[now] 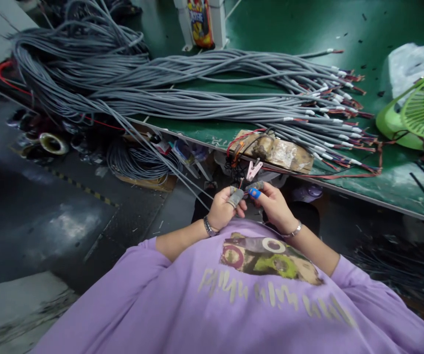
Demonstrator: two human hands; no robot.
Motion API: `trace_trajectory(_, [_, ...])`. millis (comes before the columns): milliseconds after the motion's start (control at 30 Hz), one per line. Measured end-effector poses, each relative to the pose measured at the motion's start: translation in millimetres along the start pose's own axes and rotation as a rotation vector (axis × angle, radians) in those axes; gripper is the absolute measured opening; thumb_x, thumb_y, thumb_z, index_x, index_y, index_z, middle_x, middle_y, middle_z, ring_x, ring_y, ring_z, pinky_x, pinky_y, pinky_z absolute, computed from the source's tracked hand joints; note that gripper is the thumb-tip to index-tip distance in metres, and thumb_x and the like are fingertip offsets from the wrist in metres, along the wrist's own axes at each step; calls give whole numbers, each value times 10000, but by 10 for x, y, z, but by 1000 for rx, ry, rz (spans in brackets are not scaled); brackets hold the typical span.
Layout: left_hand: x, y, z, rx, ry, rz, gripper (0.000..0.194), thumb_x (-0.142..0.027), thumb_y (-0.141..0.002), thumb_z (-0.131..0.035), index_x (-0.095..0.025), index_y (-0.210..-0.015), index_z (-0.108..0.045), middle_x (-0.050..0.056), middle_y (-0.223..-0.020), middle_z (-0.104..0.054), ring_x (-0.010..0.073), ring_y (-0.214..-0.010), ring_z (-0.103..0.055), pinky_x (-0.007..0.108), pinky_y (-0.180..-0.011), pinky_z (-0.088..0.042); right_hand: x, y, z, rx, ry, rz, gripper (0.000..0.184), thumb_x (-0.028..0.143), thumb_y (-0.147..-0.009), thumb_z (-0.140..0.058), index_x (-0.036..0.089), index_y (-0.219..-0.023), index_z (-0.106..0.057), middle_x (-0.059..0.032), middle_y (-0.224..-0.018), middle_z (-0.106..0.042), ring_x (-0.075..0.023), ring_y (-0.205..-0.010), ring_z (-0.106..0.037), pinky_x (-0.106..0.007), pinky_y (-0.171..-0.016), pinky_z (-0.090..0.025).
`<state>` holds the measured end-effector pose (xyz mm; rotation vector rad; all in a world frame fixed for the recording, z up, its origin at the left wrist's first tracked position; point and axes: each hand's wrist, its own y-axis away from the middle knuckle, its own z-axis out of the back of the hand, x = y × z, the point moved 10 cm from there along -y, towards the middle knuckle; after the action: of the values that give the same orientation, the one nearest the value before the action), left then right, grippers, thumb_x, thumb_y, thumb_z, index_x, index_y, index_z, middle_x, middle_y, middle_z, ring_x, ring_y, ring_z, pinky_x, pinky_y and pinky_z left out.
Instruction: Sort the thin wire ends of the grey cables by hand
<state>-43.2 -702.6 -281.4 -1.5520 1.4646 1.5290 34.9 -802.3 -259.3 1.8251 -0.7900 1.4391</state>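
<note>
Frame centre: we find the left hand (225,207) and right hand (275,206) both pinching thin wires (246,192); grey cables (138,133) slant down from upper left, nearer the left hand.

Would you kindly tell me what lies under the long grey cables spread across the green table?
Glossy green tabletop shows in gaps between the long grey cables; beneath their dense bundles, everything is covered and cannot be seen.

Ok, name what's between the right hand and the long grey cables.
Head view: near the hand, a pink plastic clip; beyond, a brown oblong block with black and red wires.
</note>
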Motion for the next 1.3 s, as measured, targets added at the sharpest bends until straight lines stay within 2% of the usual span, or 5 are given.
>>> trace_trajectory(200, [-42, 10, -103, 126, -176, -45, 323, -450, -784, -703, -155, -775, -572, 14, -635, -675, 97, -443, -613, 170, -410, -398, -140, -53, -133, 79, -114, -114, 294, 430, -691, -817, 199, -792, -665, 26, -655, -616, -93, -533, -472, -230, -485, -347])
trace_trajectory(367, [76, -22, -157, 200, -234, 89, 250, -316, -709, -765, -145, -779, -597, 16, -581, -665, 116, -430, -617, 162, -379, -385, -93, -56, -85, 36, -22, -49, 294, 364, -621, -870, 191, -722, -656, 15, -655, -640, -121, -582, -539, -261, -556, -428])
trace_trajectory(700, [50, -65, 57, -54, 27, 43, 390, -518, -738, -713, -145, -786, -611, 36, -641, -688, 109, -437, -613, 170, -348, -339, -270, -74, -21, -81, -202, -135, 372, 448, -624, -858, 188, -709, -605, 46, -617, -583, -59, -489, -395, -209, -453, -312])
trace_trajectory(1100, [35, -29, 6, 37, -78, 10, 317, -445, -771, -682, -144, -707, -608, 50, -665, -707, 100, -446, -615, 170, -359, -349, -114, -74, -157, 56, -78, -124, 393, 459, -624, -845, 181, -815, -645, 32, -678, -597, -85, -557, -456, -240, -526, -360])
trace_trajectory(1300, [21, -16, -15, 51, -118, 10, 328, -449, -767, -689, -142, -685, -604, 53, -647, -700, 103, -444, -616, 169, -358, -352, -79, -78, -226, 84, -69, -134, 380, 479, -624, -836, 187, -724, -614, 33, -611, -571, -89, -513, -443, -253, -508, -370])
